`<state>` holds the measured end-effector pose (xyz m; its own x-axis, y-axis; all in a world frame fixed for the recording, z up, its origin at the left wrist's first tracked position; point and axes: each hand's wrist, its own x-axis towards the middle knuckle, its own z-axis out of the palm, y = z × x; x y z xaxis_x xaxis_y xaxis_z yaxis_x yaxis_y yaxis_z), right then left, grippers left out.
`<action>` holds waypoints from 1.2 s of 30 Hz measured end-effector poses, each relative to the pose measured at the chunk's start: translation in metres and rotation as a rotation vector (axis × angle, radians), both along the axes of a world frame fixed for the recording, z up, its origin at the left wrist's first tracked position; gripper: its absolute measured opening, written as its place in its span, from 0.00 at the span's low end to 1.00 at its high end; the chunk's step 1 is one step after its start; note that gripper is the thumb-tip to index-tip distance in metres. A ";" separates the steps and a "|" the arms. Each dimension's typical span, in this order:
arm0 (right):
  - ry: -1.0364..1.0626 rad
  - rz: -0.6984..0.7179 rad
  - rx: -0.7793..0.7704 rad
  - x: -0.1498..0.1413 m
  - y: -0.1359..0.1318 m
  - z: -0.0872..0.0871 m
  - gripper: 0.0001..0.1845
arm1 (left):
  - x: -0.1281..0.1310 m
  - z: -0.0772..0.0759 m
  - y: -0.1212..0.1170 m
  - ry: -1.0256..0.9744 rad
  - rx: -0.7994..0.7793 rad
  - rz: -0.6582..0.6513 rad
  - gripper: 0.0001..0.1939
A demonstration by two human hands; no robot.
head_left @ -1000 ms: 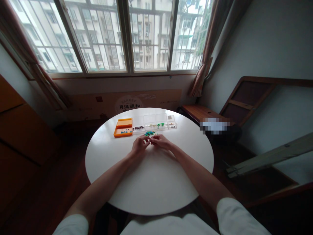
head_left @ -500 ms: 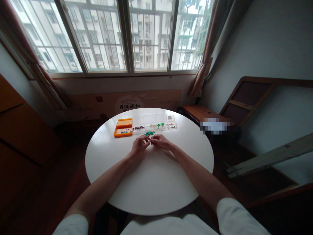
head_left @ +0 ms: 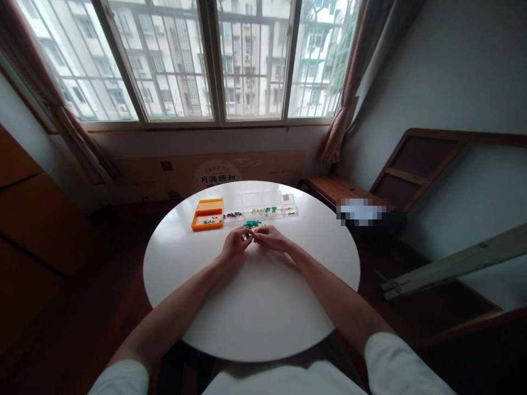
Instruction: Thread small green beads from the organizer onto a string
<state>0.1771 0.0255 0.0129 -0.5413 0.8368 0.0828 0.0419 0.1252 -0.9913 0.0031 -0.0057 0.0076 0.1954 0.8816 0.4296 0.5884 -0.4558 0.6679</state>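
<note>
My left hand (head_left: 236, 241) and my right hand (head_left: 269, 237) meet fingertip to fingertip over the white round table (head_left: 255, 307). Both are closed in a pinch, and whatever sits between the fingers is too small to name. Just beyond them lies a loose pile of small blue and green pieces (head_left: 252, 224). Behind the pile, to the left, an orange case (head_left: 207, 226) stands with its lid up and several small blue pieces inside. Next to it are clear plastic boxes (head_left: 252, 201) with dark, pale and green pieces in their compartments.
A small clear box (head_left: 290, 213) with little parts in it closes the row at the right. Past the table stand a low wooden bench (head_left: 333, 189) on the right and a flat cardboard panel (head_left: 272, 170) under the window.
</note>
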 end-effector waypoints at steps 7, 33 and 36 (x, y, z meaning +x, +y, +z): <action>-0.017 0.004 0.024 0.000 0.001 -0.001 0.19 | 0.000 0.001 -0.001 0.019 0.009 0.025 0.07; -0.051 0.011 0.062 0.000 -0.001 0.003 0.20 | 0.000 -0.002 0.002 0.014 0.002 0.022 0.06; -0.047 0.009 0.062 0.000 -0.002 0.004 0.20 | 0.000 -0.001 0.001 0.027 0.008 0.037 0.06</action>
